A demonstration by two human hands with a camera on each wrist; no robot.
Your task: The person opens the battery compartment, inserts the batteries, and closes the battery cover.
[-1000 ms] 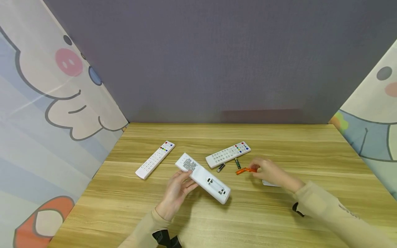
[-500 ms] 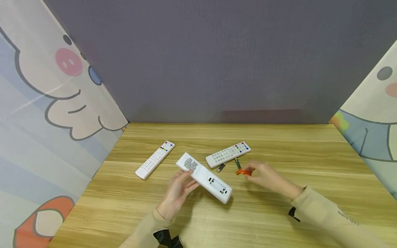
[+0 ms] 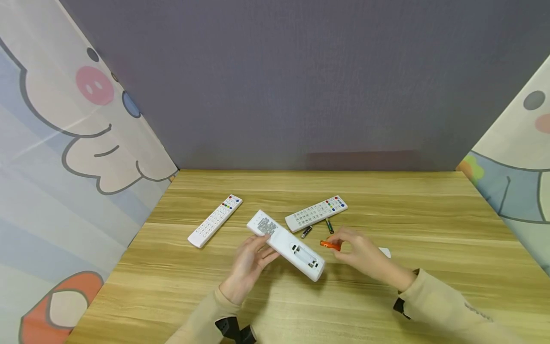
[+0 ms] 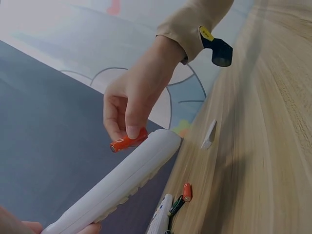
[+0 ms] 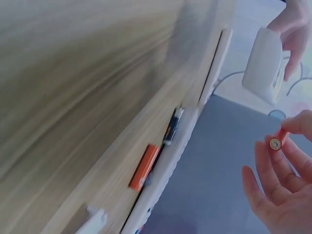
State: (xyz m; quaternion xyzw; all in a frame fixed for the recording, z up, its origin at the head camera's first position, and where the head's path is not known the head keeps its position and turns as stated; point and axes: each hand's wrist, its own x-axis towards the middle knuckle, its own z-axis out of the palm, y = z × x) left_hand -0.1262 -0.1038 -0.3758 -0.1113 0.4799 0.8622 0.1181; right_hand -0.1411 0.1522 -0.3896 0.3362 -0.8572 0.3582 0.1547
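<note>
My left hand (image 3: 249, 265) grips a white remote control (image 3: 283, 241) above the table, back side up. Its battery compartment is uncovered, and no battery shows in it. Just right of it, my right hand (image 3: 358, 253) pinches an orange battery (image 3: 330, 245) between thumb and fingers; the left wrist view shows that battery (image 4: 128, 141) close to the remote's end (image 4: 168, 139). A second orange battery (image 5: 144, 167) lies on the table, mostly hidden by the right hand in the head view. Near it lie a black battery (image 3: 306, 232) and a green one (image 3: 329, 226).
Two more white remotes lie buttons up, one at left (image 3: 215, 221) and one behind the loose batteries (image 3: 316, 213). A small white cover-like piece (image 3: 385, 252) lies beyond the right wrist. A grey panel (image 3: 318, 95) stands along the table's back edge.
My right hand has moved left from beside the white piece, carrying one orange battery toward the remote. The remote in my left hand has shifted slightly right.
</note>
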